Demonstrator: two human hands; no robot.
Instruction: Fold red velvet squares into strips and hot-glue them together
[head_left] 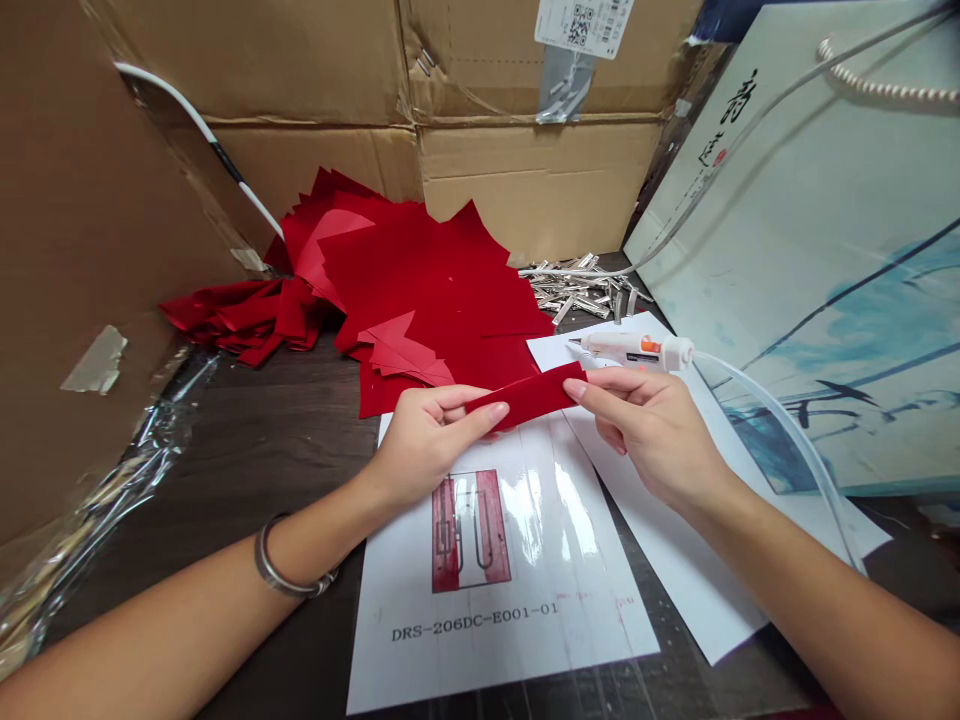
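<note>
A narrow strip of folded red fabric (536,398) is stretched between my two hands, above a printed sheet (480,650). My left hand (431,440) pinches its left end between thumb and fingers. At the other end, my right hand (652,420) grips the strip's corner the same way. Just behind my right hand, a white glue gun (630,348) lies on a plain white sheet (697,590). Flat red fabric pieces (442,270) are piled beyond my hands, some with their paler side up.
Metal clips (581,290) lie heaped at the back. Bunched red fabric strips (255,315) sit at the left. Cardboard walls (525,190) close off the back and left, and a large white paper bag (825,250) stands at the right. The glue gun's cord (802,430) curves along the right.
</note>
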